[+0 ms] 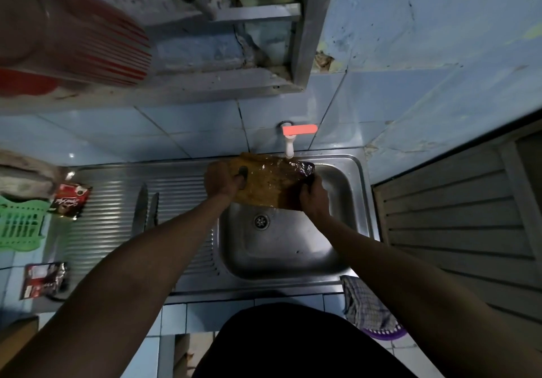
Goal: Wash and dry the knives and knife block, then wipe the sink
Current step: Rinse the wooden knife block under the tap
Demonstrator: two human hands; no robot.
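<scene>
One knife block (pixel 268 182), wet, held at frame centre over the sink (pixel 346 201) under one tap (pixel 289 143). Left hand (pixel 221 181) grips its left end, right hand (pixel 313 197) its right end. Two knives (pixel 145 212) lie on the drainboard, centre left. One checked cloth (pixel 365 304) lower right.

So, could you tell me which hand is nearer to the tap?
The right hand: it grips the knife block's end just below the tap. The left hand holds the far end.
</scene>
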